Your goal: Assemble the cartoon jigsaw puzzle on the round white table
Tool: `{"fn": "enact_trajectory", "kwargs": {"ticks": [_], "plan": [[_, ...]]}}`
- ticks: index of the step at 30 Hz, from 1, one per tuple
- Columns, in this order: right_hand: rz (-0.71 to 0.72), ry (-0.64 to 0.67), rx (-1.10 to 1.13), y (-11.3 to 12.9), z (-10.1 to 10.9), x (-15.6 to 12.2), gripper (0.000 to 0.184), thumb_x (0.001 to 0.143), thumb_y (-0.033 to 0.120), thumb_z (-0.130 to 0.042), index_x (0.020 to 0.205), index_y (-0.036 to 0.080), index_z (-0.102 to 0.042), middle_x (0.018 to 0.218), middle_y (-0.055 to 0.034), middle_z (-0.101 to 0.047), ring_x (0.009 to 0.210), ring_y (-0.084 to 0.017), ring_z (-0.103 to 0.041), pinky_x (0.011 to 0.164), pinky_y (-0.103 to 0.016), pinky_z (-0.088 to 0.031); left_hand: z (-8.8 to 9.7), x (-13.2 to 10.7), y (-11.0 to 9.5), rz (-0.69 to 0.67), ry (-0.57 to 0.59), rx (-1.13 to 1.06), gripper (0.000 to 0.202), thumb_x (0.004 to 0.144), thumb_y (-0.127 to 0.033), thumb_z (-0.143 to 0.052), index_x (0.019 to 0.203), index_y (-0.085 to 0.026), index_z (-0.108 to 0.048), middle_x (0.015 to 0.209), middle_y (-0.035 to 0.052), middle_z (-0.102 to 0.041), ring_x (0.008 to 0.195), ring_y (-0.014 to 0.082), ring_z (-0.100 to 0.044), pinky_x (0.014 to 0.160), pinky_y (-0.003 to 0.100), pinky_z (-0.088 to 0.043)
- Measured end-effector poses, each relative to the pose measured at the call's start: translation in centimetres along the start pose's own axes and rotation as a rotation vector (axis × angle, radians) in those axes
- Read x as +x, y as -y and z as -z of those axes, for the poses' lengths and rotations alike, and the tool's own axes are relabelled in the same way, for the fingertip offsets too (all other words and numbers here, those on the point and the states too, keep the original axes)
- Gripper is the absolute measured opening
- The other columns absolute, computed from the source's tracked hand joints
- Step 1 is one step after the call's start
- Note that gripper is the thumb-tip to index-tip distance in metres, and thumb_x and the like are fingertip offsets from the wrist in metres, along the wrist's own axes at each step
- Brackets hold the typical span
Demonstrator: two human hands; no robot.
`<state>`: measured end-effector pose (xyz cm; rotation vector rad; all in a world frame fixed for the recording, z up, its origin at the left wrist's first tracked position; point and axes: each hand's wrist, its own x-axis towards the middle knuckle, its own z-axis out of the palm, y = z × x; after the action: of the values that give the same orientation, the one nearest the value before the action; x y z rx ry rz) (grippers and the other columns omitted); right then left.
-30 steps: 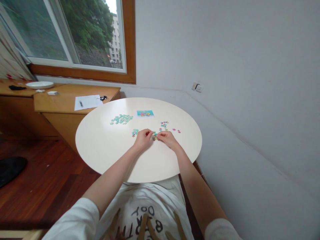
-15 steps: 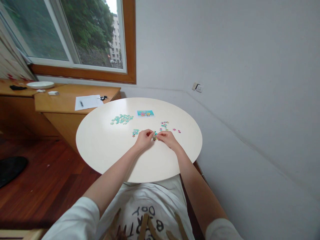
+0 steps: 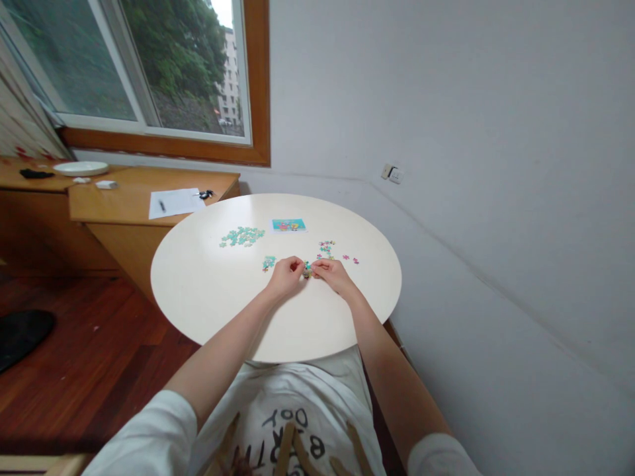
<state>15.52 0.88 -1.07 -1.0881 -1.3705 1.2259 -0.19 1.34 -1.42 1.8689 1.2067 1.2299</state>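
Observation:
Both of my hands meet over a few small coloured jigsaw puzzle pieces (image 3: 307,270) near the middle of the round white table (image 3: 213,304). My left hand (image 3: 286,275) pinches at their left side, thumb and fingertips together. From the right, my right hand (image 3: 335,274) is closed in a pinch on the same pieces. The fingers partly cover them, so how the pieces fit together is hard to see. A small cluster of puzzle pieces (image 3: 268,262) lies left of my left hand. More loose pieces (image 3: 326,247) lie just beyond my right hand.
A pile of green puzzle pieces (image 3: 242,236) lies at the back left, beside a picture card (image 3: 288,225). Pink pieces (image 3: 350,258) sit to the right. A wooden desk (image 3: 119,205) with paper (image 3: 174,203) and keys (image 3: 205,194) adjoins the table; a wall (image 3: 471,198) stands at right.
Almost nothing has moved. My fingertips have shifted very slightly at the pieces between them; the other pieces and the card stay where they were.

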Motion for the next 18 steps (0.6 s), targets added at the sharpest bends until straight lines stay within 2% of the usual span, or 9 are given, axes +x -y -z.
{"fn": "enact_trajectory", "kwargs": {"ticks": [10,18], "plan": [[-0.004,0.002,-0.036,0.14,-0.02,-0.12,0.020,0.052,0.031,-0.072,0.062,0.016,-0.064,0.057,0.0019,-0.059,0.056,-0.009,-0.051,0.061,-0.026,-0.042,0.13,-0.15,-0.46,-0.003,0.033,0.015,0.018,0.074,-0.024,-0.048,0.064,-0.014,-0.059,0.057,0.0004,-0.058,0.053,0.0107,-0.048,0.055,0.023,-0.037],[0.001,-0.029,-0.055,0.25,0.12,0.01,0.020,0.052,0.033,-0.071,0.060,0.017,-0.063,0.056,0.0020,-0.058,0.056,-0.010,-0.051,0.060,-0.027,-0.042,0.08,-0.03,-0.49,0.009,0.030,0.005,0.016,0.073,-0.022,-0.050,0.065,-0.014,-0.061,0.057,0.0005,-0.059,0.053,0.0108,-0.049,0.054,0.022,-0.037]]}}
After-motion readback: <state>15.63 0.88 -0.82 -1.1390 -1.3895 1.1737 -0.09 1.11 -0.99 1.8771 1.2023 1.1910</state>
